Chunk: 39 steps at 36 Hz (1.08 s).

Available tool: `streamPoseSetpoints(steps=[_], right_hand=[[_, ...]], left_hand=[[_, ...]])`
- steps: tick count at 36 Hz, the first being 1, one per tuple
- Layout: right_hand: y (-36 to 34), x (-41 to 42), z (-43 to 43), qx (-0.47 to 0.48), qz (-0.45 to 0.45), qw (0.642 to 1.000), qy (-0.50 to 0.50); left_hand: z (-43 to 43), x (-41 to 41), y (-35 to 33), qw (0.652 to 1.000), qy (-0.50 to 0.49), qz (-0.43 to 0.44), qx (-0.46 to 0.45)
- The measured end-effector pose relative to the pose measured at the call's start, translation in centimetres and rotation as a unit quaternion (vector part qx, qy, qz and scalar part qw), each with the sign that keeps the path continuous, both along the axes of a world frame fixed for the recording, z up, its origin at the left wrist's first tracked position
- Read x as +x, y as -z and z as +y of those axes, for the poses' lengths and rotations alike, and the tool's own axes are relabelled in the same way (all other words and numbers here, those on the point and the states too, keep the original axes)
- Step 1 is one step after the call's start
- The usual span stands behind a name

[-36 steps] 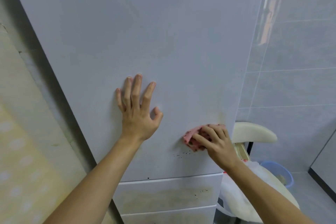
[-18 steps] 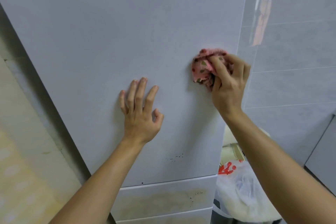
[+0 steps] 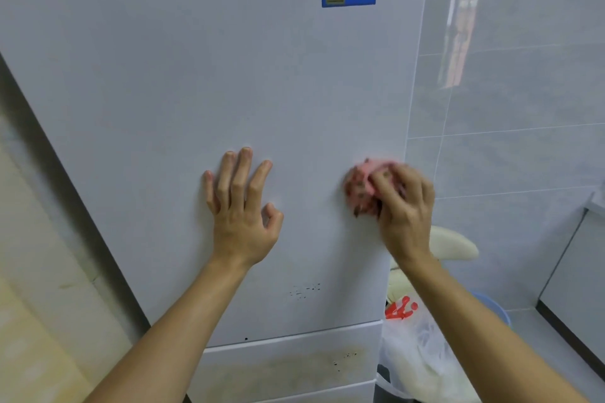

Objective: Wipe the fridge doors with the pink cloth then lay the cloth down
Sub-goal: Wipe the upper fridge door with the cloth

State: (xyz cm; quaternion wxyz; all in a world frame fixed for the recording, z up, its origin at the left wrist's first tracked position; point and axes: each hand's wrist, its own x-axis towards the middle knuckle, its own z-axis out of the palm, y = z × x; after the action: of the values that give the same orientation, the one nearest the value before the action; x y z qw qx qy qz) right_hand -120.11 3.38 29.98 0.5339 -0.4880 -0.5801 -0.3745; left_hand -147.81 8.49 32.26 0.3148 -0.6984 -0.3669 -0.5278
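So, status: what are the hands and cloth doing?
Left hand flat on upper fridge door. Right hand grips bunched pink cloth against it, near right edge. Dark specks lower down; nothing blocking.

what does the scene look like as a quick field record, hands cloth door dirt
left hand: flat on the upper fridge door, fingers spread
right hand: grips the bunched pink cloth against the door near its right edge
dark specks: low on the upper door, below both hands
lower door: yellowish stain, a few specks
cloth laid down: not yet

Bunched pink cloth (image 3: 361, 185) against the pale upper fridge door (image 3: 196, 75) — near its right edge.
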Motion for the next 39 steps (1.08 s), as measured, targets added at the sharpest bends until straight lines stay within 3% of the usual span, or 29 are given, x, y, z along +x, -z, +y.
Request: streamPoseSetpoints(steps=[5, 9, 14, 19, 22, 26, 34, 39], right_hand=[[-11.7, -0.4, 1.9, 0.083, 0.065, 0.994, -0.007], [-14.1, -1.4, 2.6, 0.091, 0.111, 0.99, -0.007], [-6.7, -2.4, 1.4, 0.049, 0.102, 0.994, 0.001], [6.7, -3.1, -1.0, -0.079, -0.059, 0.995, -0.022], [9.0, -3.0, -1.6, -0.142, -0.102, 0.984, -0.019], [3.6, -3.6, -1.1, -0.106, -0.048, 0.992, -0.049], [-15.1, -5.5, 1.2, 0.061, 0.109, 0.992, -0.022], [-13.9, -8.1, 1.9, 0.087, 0.142, 0.986, -0.019]], left_hand=[[0.1, 0.0, 0.0, 1.0, 0.0, 0.004, -0.004], [0.2, -0.1, 0.1, 1.0, -0.002, 0.005, -0.002], [0.3, -0.1, 0.1, 1.0, -0.001, 0.005, -0.006], [0.3, 0.0, 0.1, 1.0, -0.001, 0.006, -0.003], [0.3, 0.0, 0.2, 1.0, -0.001, 0.005, -0.005], [0.2, -0.2, 0.1, 1.0, -0.001, 0.012, -0.008], [0.0, -2.0, -0.6, 0.999, 0.005, 0.05, -0.013], [0.5, -3.8, -0.3, 0.999, -0.024, 0.018, -0.026]])
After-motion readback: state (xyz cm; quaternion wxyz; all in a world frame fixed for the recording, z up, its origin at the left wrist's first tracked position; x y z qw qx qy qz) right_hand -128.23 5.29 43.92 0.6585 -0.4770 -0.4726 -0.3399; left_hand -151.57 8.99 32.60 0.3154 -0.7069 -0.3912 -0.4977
